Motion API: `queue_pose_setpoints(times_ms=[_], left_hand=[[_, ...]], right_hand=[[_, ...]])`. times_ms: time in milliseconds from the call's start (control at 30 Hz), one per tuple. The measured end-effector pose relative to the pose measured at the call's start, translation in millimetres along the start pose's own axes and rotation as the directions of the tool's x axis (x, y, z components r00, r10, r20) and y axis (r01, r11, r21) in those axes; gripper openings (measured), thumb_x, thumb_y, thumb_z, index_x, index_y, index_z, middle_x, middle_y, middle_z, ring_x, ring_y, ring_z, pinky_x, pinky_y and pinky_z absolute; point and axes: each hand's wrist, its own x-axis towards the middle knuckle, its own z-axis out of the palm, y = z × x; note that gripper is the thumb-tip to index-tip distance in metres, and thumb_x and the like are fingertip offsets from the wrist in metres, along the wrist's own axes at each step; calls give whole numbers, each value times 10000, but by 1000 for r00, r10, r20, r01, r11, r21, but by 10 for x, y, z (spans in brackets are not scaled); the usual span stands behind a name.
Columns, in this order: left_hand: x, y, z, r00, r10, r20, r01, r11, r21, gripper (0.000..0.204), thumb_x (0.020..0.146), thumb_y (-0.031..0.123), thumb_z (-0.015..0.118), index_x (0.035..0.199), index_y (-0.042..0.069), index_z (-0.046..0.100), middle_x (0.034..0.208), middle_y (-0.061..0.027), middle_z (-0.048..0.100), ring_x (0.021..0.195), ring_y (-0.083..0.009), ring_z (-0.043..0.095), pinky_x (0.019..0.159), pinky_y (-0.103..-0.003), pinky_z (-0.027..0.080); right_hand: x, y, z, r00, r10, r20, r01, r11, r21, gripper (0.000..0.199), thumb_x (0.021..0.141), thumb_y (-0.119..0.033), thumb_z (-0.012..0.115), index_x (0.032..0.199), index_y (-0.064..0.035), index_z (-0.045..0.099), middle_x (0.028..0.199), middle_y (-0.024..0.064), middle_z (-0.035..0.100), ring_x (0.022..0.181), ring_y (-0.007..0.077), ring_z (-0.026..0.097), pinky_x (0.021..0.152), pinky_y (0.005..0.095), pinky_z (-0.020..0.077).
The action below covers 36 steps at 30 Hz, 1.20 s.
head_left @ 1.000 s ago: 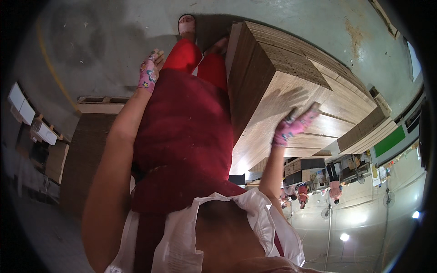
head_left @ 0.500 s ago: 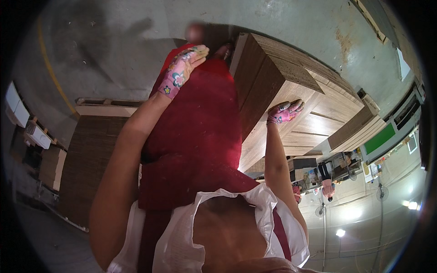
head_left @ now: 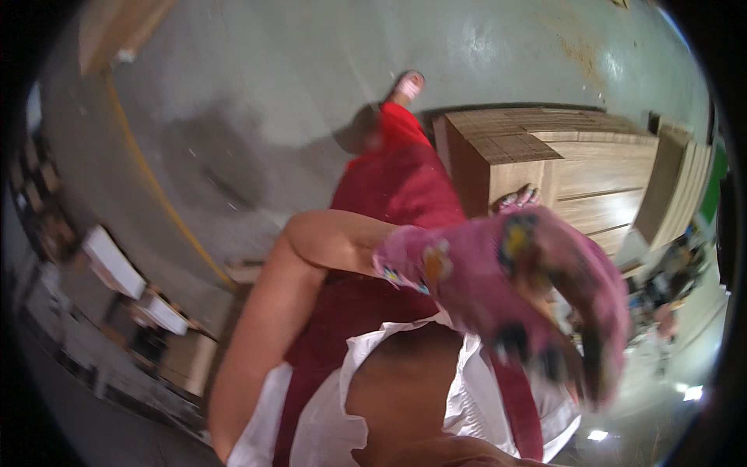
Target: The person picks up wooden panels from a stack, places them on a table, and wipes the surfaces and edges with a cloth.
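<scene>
Head view, left hand: [head_left: 513, 288] in a pink patterned glove, raised close to the camera, large and blurred; fingers [head_left: 580, 358] spread and curled downward, clamped on nothing.
Head view, left forearm: bare, bent at the elbow, crossing in front of the red clothing [head_left: 405, 194].
Head view, right hand: [head_left: 517, 198] only pink-gloved fingertips show, just beyond the left hand, resting on the near edge of the stack of wooden boards [head_left: 576, 163]; whether they are closed or spread, cannot tell.
Head view, boards: pale wood sheets piled in a squared block on the floor, right of the person's legs; top sheet bare.
Head view, floor: [head_left: 272, 86] grey-green concrete with a curved yellow line [head_left: 156, 187].
Head view, foot: [head_left: 408, 84] in a sandal, far end of the red garment.
Head view, left margin: white boxes [head_left: 113, 261] on low pallets, blurred.
</scene>
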Motion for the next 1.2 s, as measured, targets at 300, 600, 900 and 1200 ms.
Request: queue_pose_setpoints(times_ms=[300,600,900,1200], left_hand=[[1273,495,753,903,-336,269,232,906,354,241,823,64,497,1018,-72,536,1046,-149,562,874,-128,552,734,-257,455],[2362,903,1252,715,-466,522,233,862,450,231,811,96,543,992,-47,560,1025,-125,574,875,-130,553,757,-277,449],[3472,1541,1726,457,-395,797,182,919,351,224,798,128,590,965,-22,585,1004,-101,587,876,-132,554,781,-297,443],[4715,1336,1211,457,-799,391,617,602,507,239,813,122,588,1029,22,574,954,-47,596,905,-119,533,808,-244,423]], right_hand=[[183,-210,-436,865,415,281,-440,898,28,713,753,-217,501,1373,-115,165,1434,117,123,1319,296,104,1050,403,166],[334,-215,-394,744,540,394,-614,785,84,791,718,-173,536,1378,-85,110,1432,137,104,1314,324,99,1072,378,125],[637,-34,-394,573,562,597,-776,606,174,662,738,-230,494,1307,-45,213,1332,194,260,1202,357,307,1001,383,265],[912,-1064,-238,587,344,733,-794,421,438,384,762,-261,454,1077,-52,387,1105,192,411,1002,343,429,861,394,350]])
